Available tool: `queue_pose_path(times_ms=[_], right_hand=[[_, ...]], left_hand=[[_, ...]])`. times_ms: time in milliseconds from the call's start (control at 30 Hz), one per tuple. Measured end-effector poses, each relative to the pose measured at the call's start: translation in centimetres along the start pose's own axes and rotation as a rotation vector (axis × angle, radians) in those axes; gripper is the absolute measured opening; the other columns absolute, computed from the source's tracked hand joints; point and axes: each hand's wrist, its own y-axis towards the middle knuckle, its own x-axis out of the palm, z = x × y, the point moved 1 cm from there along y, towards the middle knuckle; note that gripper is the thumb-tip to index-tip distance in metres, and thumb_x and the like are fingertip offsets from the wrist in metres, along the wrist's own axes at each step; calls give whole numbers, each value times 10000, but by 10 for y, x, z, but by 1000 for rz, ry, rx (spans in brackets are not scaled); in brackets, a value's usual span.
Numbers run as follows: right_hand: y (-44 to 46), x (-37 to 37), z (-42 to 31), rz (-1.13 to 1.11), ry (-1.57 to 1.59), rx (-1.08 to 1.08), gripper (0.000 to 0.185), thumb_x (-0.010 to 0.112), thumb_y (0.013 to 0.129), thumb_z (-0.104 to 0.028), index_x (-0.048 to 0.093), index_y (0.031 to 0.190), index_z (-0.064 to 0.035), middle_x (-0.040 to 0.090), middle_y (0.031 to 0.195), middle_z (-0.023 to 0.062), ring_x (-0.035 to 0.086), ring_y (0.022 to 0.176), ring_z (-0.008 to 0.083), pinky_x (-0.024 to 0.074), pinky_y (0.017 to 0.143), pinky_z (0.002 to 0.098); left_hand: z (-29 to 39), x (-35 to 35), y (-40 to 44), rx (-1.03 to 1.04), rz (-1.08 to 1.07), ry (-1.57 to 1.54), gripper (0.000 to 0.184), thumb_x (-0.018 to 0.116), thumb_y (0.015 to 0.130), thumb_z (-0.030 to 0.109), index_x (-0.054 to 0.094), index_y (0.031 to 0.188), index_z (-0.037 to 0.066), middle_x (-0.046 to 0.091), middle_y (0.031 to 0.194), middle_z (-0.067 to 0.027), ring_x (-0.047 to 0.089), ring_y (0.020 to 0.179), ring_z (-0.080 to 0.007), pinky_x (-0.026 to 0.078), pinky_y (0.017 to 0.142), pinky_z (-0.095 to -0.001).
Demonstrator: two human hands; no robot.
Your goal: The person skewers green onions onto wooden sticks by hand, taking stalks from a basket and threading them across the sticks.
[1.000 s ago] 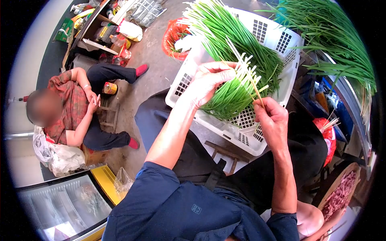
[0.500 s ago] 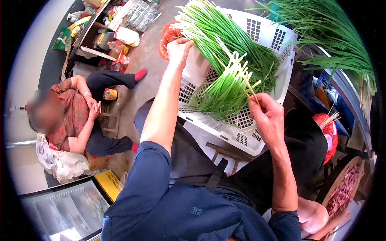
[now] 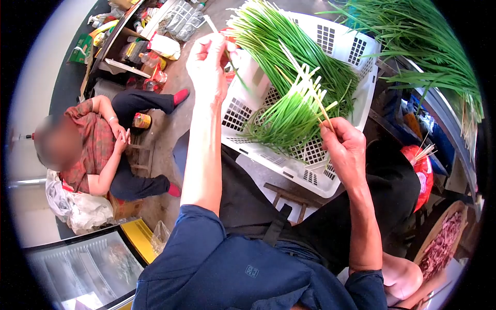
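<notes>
My left hand (image 3: pixel 208 59) is raised at the basket's left side, its fingers pinching a single garlic chive (image 3: pixel 211 24), white end up and green tip hanging below. My right hand (image 3: pixel 342 144) is closed on the lower end of a thin bamboo skewer (image 3: pixel 324 114). Close by the skewer, a bunch of chives (image 3: pixel 289 111) lies with pale ends up and to the right; whether they are threaded on it I cannot tell. A larger pile of garlic chives (image 3: pixel 289 44) lies across the white plastic basket (image 3: pixel 258 157) in front of me.
More long green chives (image 3: pixel 423 41) lie at the upper right. A red bag (image 3: pixel 426 181) with pale sticks stands right, above a tray of reddish pieces (image 3: pixel 442 240). A seated person (image 3: pixel 95 139) is at left, near a glass-topped case (image 3: pixel 88 268) and cluttered shelves (image 3: pixel 129 51).
My left hand has moved from the edge of the chive pile up and to the left, lifting a chive away. My right hand and the skewer have barely moved.
</notes>
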Motion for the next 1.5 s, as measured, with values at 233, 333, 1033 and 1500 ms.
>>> queue_pose_path(times_ms=[233,333,1033,1500], right_hand=[[0,0,3,-22,23,-37,82,624,886,-65,661,885,7,510,609,-30,434,581,33,370,518,232],[-1,4,4,-40,25,-27,83,622,889,-65,663,889,7,507,617,-34,428,585,32,363,518,229],[-1,6,2,-64,35,-18,67,618,891,-52,655,892,4,509,623,-42,430,587,30,360,519,225],[-2,4,2,-54,-4,-12,74,630,888,-61,657,878,7,513,603,-30,440,575,32,368,509,234]], left_hand=[[-29,15,-49,-287,-125,-187,100,578,927,-9,618,1015,-34,653,877,-113,610,732,-180,508,709,-290],[-31,22,-58,-330,-120,-270,132,581,912,-49,618,1038,-60,660,906,-142,626,760,-201,530,724,-321],[-22,34,-62,-282,26,-344,190,626,873,-63,620,1062,-82,679,930,-162,693,823,-284,581,807,-367],[-31,20,-63,-463,-187,-480,104,583,927,46,614,969,-45,660,963,-191,687,882,-294,578,825,-400]])
